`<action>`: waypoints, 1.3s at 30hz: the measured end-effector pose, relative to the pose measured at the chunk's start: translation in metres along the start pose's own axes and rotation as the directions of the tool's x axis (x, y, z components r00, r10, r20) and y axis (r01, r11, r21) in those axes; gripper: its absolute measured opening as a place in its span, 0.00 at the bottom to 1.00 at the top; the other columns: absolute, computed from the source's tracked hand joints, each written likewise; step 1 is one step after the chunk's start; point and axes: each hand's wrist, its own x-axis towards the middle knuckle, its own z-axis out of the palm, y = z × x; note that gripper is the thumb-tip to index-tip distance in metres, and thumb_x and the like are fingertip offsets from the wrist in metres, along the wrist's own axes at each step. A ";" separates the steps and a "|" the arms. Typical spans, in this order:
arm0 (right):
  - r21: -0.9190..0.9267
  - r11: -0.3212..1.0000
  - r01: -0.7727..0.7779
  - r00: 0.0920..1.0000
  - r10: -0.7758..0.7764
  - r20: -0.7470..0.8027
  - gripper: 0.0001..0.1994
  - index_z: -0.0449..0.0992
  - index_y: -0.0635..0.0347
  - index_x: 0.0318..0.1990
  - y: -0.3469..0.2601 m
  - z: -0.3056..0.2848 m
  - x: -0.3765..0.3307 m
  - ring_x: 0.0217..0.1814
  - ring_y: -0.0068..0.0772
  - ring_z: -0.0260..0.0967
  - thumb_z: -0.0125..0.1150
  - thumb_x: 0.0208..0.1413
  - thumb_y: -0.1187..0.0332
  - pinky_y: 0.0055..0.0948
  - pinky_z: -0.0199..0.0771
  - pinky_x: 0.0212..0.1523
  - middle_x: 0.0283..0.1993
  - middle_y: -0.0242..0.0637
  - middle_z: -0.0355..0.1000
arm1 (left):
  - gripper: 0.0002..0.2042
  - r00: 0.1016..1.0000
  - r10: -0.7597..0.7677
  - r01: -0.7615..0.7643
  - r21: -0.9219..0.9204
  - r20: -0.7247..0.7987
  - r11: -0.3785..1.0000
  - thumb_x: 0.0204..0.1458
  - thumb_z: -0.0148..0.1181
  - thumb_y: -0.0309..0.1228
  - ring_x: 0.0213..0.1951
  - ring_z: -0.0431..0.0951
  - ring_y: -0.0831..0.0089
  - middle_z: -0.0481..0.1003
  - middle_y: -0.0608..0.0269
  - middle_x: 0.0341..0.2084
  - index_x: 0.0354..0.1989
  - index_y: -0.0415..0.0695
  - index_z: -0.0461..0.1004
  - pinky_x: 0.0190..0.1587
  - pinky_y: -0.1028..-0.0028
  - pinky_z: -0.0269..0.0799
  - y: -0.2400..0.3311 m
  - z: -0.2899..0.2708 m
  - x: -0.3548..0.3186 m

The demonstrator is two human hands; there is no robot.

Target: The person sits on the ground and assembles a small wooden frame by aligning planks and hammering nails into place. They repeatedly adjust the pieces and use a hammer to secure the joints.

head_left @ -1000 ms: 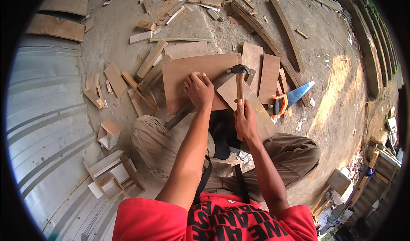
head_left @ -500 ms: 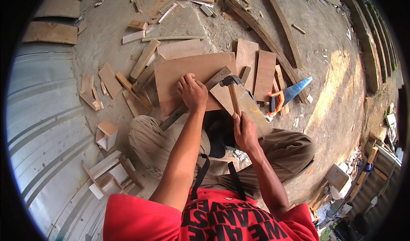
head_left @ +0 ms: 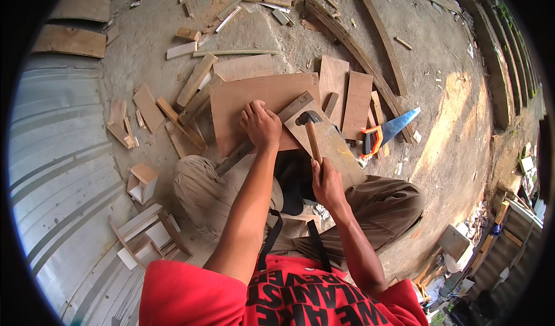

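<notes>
My right hand (head_left: 328, 185) is wrapped round the wooden handle of a hammer (head_left: 313, 138). The hammer's dark head is over a small plywood piece (head_left: 341, 152) that slants across my right leg; whether it touches I cannot tell. On the face of a large reddish-brown plywood panel (head_left: 231, 103), which lies across my lap, rests my left hand (head_left: 261, 125) with its fingers curled together. What they pinch, if anything, is hidden. A narrow wood strip (head_left: 298, 105) runs slantwise between the panel and the smaller piece.
A handsaw (head_left: 396, 126) with an orange and black handle lies to the right. Wood offcuts (head_left: 196, 83) are scattered ahead, beside long beams (head_left: 384, 43). Small wooden frames (head_left: 153, 233) stand at the left by a corrugated metal sheet (head_left: 58, 152).
The hammer's head has come down slightly toward me, and my right hand has dropped a little with it. My left hand stays in place on the panel.
</notes>
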 end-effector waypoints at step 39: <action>-0.396 0.914 0.085 0.985 -0.138 -0.108 0.11 0.62 0.63 0.39 -0.009 -0.004 0.043 0.27 0.70 0.70 0.51 0.67 0.64 0.59 0.68 0.24 0.22 0.63 0.71 | 0.11 1.000 0.026 -0.026 0.016 0.009 1.000 0.50 0.56 0.27 0.45 0.71 0.57 0.70 0.58 0.39 0.42 0.50 0.67 0.46 0.57 0.64 0.011 -0.004 0.005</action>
